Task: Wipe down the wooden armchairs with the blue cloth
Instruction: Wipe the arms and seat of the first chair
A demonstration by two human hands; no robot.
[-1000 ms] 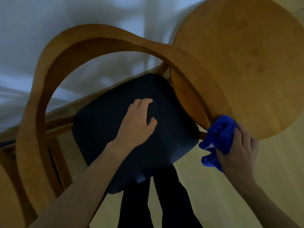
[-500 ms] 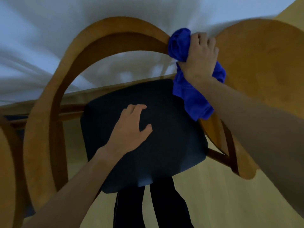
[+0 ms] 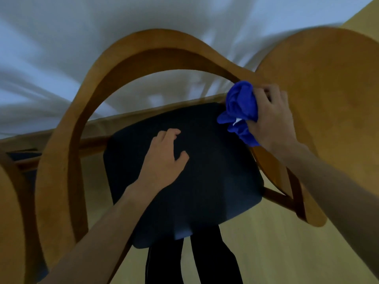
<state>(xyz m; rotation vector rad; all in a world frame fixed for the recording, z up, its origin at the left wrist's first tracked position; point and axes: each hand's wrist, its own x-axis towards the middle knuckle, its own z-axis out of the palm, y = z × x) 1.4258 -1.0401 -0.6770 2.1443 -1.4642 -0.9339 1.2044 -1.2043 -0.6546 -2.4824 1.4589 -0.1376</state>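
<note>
Right hand is clamped around the blue cloth, fingers curled over the bunched fabric, pressing it against the curved wooden rail of the armchair on the right side, just where the rail meets the round wooden table. A bit of cloth hangs below the hand, over the far right corner of the seat. Left hand lies palm down on the dark seat cushion, fingers relaxed and slightly spread, gripping nothing. The armchair's rail loops from near left, up across the far side and down to the right. Another curved wooden piece shows at the left edge. Dark trouser legs stand below the seat on the pale wood floor, and white curtain fills the far side
</note>
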